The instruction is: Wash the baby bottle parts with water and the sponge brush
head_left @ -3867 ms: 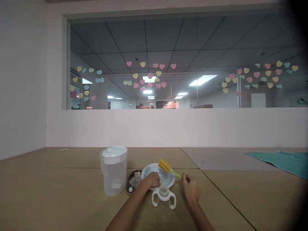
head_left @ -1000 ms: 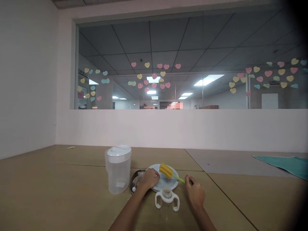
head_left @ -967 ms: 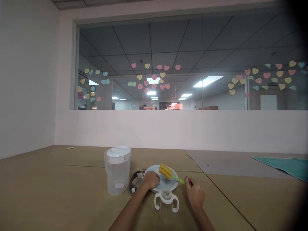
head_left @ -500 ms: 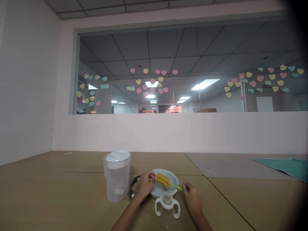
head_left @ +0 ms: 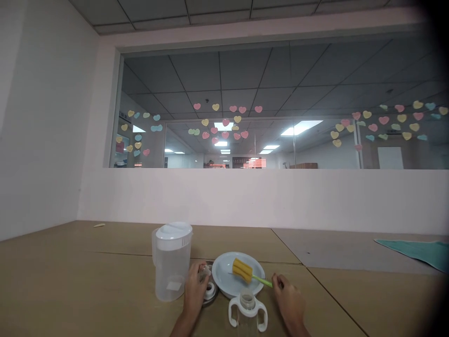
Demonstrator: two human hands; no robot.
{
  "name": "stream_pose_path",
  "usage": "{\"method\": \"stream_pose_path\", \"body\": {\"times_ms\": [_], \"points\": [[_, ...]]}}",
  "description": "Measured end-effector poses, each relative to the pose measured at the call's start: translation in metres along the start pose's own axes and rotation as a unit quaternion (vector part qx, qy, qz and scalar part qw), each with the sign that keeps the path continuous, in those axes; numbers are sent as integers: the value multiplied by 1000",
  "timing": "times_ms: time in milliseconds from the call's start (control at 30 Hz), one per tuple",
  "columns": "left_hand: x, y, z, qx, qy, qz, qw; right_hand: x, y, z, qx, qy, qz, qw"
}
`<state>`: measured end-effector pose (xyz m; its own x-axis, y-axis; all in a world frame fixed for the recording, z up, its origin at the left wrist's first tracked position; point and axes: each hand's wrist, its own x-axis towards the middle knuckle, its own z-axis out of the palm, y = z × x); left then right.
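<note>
My right hand (head_left: 288,296) is closed round the end of a green handle (head_left: 262,281). On that handle is a yellow sponge bottle brush (head_left: 242,270), held over the white plate (head_left: 220,278). My left hand (head_left: 195,286) is at the metal dish (head_left: 210,303), its fingers closed on a small translucent piece (head_left: 205,271) whose kind I cannot make out. A white bottle collar (head_left: 209,291) lies in the dish beside the fingers. Between my hands, in front of the plate, a clear baby bottle (head_left: 247,302) stands upright without a top, with a white two-handled ring (head_left: 261,312) round its neck.
A translucent lidded pitcher (head_left: 172,267) stands left of the dish. At the far right lies a green cloth (head_left: 417,252). A small pale scrap (head_left: 99,225) rests at the table's back left. Behind the table (head_left: 105,285) is a wall with a window.
My left hand has moved away from the sponge, left and down to the metal dish. The brush has shifted slightly right and down with my right hand. The view has tilted a little.
</note>
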<state>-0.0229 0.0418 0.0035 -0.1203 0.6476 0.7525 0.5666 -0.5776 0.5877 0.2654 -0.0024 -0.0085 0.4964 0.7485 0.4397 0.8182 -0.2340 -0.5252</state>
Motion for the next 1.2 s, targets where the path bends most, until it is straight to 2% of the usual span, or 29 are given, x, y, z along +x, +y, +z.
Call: {"method": "stream_pose_path", "body": {"times_ms": [167,367,667,933,1200], "points": [[-5,-5,0,11,-42,-7,999,1,1,0,-10,-8,-12,1000],[-7,-1,1,68,-92,11,993,0,0,-3,-4,-20,1,1000],[-7,-10,3,150,-93,-4,984,0,-2,-3,-8,-30,-2,1000],[-9,-11,3,185,-201,-58,960,0,-2,-3,-15,-23,-9,1000],[-11,2,-1,173,-156,-34,972,0,-2,-2,-10,-20,-13,1000]]}}
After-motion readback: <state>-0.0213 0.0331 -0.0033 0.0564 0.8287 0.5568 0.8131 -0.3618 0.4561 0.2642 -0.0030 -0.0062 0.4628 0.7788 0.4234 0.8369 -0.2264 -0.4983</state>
